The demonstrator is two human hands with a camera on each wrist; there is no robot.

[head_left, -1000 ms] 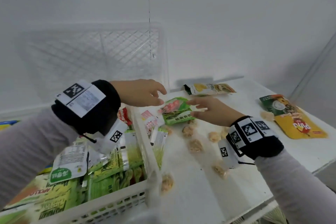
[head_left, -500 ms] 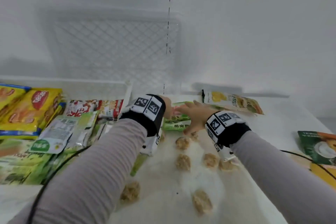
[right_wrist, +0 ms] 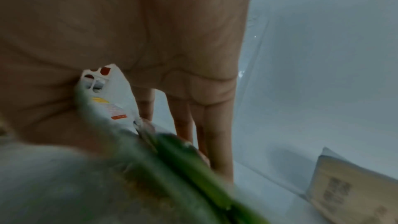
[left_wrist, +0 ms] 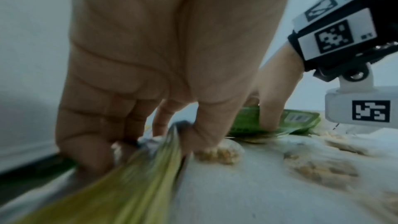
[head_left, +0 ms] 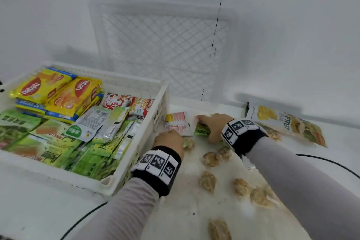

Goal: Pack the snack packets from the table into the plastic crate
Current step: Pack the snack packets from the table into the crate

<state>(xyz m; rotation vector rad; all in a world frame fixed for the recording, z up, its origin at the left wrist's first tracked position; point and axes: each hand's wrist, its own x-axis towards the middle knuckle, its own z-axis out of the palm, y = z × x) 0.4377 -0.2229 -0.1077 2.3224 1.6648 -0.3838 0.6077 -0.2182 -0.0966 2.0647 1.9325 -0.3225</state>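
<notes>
The white plastic crate (head_left: 124, 78) at the left is packed with several yellow and green snack packets. My left hand (head_left: 169, 140) is down on the table beside the crate's right wall; in the left wrist view its curled fingers and thumb pinch a yellow-green packet (left_wrist: 133, 176). My right hand (head_left: 210, 124) lies over a green packet (head_left: 201, 130) just to the right, with the fingers over its far edge and the thumb on the near side of the green packet (right_wrist: 189, 168). A white and red packet (head_left: 177, 122) lies between the two hands.
A second white crate (head_left: 161, 48) leans upright against the back wall. A fruit snack packet (head_left: 282, 122) lies at the right. Several small clear-wrapped snack pieces (head_left: 207, 181) are scattered on the table in front of my hands. A black cable (head_left: 331, 163) runs behind my right arm.
Both hands have come down from above the table onto the packets beside the crate. The left hand has taken hold of a yellow-green packet and the right hand has closed over the green one.
</notes>
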